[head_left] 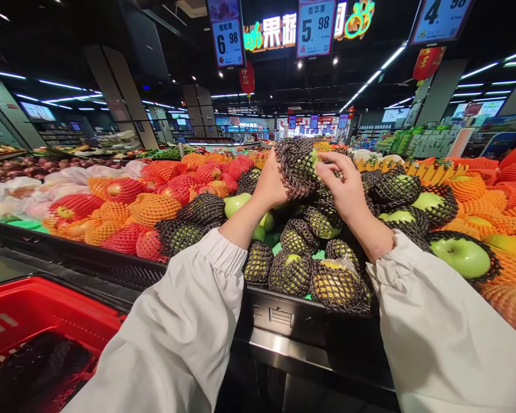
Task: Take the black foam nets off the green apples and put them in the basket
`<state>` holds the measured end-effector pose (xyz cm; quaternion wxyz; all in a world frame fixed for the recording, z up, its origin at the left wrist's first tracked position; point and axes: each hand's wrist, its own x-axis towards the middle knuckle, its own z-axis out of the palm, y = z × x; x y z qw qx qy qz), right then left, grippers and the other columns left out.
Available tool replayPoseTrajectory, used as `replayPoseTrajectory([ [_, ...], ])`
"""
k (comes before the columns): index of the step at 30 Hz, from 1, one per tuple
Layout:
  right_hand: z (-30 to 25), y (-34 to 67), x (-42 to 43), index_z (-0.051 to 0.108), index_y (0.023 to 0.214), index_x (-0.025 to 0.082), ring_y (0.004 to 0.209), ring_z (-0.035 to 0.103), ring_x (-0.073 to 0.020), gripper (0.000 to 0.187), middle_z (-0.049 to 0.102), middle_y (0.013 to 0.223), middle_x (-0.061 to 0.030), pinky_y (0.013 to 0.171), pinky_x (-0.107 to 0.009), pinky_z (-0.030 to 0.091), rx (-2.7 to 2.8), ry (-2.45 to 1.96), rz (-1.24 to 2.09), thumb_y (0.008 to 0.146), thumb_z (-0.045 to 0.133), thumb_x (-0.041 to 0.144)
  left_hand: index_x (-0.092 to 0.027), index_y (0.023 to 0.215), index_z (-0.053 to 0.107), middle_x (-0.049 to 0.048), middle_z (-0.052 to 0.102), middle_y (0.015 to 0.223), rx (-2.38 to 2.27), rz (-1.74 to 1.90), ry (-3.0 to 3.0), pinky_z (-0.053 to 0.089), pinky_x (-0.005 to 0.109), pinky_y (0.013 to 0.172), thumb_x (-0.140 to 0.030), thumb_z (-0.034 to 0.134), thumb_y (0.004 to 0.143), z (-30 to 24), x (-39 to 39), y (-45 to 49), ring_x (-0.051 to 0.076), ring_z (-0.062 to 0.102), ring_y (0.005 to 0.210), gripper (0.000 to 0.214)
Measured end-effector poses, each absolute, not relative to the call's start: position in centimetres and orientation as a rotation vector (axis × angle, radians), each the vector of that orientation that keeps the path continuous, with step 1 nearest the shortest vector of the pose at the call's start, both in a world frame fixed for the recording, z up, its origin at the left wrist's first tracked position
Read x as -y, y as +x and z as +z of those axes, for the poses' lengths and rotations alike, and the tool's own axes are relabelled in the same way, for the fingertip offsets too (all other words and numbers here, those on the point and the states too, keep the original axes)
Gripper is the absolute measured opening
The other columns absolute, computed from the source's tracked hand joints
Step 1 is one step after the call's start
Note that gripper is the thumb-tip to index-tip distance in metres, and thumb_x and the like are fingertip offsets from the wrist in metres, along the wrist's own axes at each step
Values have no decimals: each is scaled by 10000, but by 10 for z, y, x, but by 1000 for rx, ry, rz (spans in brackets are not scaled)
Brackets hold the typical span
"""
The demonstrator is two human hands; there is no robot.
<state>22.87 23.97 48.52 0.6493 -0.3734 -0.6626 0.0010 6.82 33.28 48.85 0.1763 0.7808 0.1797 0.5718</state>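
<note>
A green apple [312,161] in a black net [291,159] was held up above the apple pile [322,223], clasped in the closed left hand [270,184]. The net's edge was pinched between fingertips of the right hand [346,189]. The net was judged mid-handling; a pull on it would call for a firm left grip.

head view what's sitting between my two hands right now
A netted green apple: the left hand cups it and the right hand pinches its net, above the pile of netted apples. The head view shows it.
</note>
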Motion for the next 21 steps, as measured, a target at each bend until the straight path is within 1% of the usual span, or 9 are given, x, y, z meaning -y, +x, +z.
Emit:
replayPoseTrajectory([
  [2, 486, 225, -235, 680, 946, 283, 1134, 613, -278, 482, 609, 1273, -68, 886, -472, 567, 1576, -840, -134, 728, 738, 710, -201, 1166, 660, 125, 562, 1400, -535, 1672, 2350, 223, 518, 1270, -465, 822, 734, 488, -328, 64, 349, 410, 1423, 532],
  [5, 486, 224, -237, 605, 838, 259, 1131, 598, -271, 421, 619, 1163, -62, 846, -439, 562, 1625, -803, -186, 794, 699, 667, -199, 1257, 602, 153, 499, 1459, -636, 1752, 2424, 208, 553, 1265, -478, 833, 720, 486, -327, 63, 382, 352, 1445, 648],
  [7, 484, 229, -246, 538, 866, 261, 986, 624, -230, 435, 612, 1002, -46, 817, -406, 558, 1544, -785, -88, 846, 621, 687, -203, 1322, 539, 155, 488, 1454, -625, 1775, 2439, 224, 550, 1258, -452, 835, 726, 485, -329, 64, 377, 344, 1450, 710],
  [9, 481, 237, -259, 465, 908, 275, 839, 620, -202, 472, 566, 854, -17, 777, -388, 554, 1439, -780, 63, 850, 574, 730, -211, 1350, 494, 159, 483, 1441, -570, 1776, 2457, 252, 532, 1246, -430, 850, 712, 486, -331, 66, 368, 355, 1442, 763],
  [12, 474, 250, -279, 393, 935, 292, 768, 608, -214, 546, 527, 796, -5, 721, -400, 550, 1366, -803, 238, 807, 544, 801, -214, 1349, 459, 166, 471, 1430, -523, 1754, 2469, 277, 545, 1224, -444, 900, 634, 487, -331, 68, 382, 369, 1421, 871],
  [15, 468, 260, -295, 374, 954, 302, 717, 587, -227, 607, 504, 778, -1, 673, -426, 544, 1332, -837, 265, 762, 510, 862, -211, 1374, 416, 167, 450, 1442, -453, 1685, 2477, 277, 533, 1227, -454, 935, 557, 486, -328, 69, 391, 374, 1426, 998],
  [17, 464, 263, -302, 379, 938, 299, 664, 565, -224, 625, 486, 737, 9, 626, -428, 534, 1275, -871, 277, 736, 512, 876, -218, 1400, 389, 157, 437, 1459, -392, 1630, 2479, 285, 509, 1228, -465, 935, 545, 485, -326, 70, 385, 384, 1430, 1044],
  [19, 460, 263, -304, 395, 913, 293, 621, 547, -216, 582, 476, 687, 22, 587, -420, 526, 1208, -916, 330, 734, 569, 818, -235, 1412, 381, 138, 445, 1459, -345, 1580, 2481, 303, 488, 1222, -480, 927, 554, 483, -325, 71, 372, 409, 1421, 1046],
  [21, 460, 261, -301, 427, 923, 287, 600, 546, -207, 483, 499, 669, 29, 571, -408, 530, 1173, -944, 370, 750, 638, 686, -247, 1412, 388, 125, 464, 1447, -314, 1551, 2481, 321, 468, 1214, -482, 925, 557, 483, -324, 71, 359, 434, 1407, 1037],
])
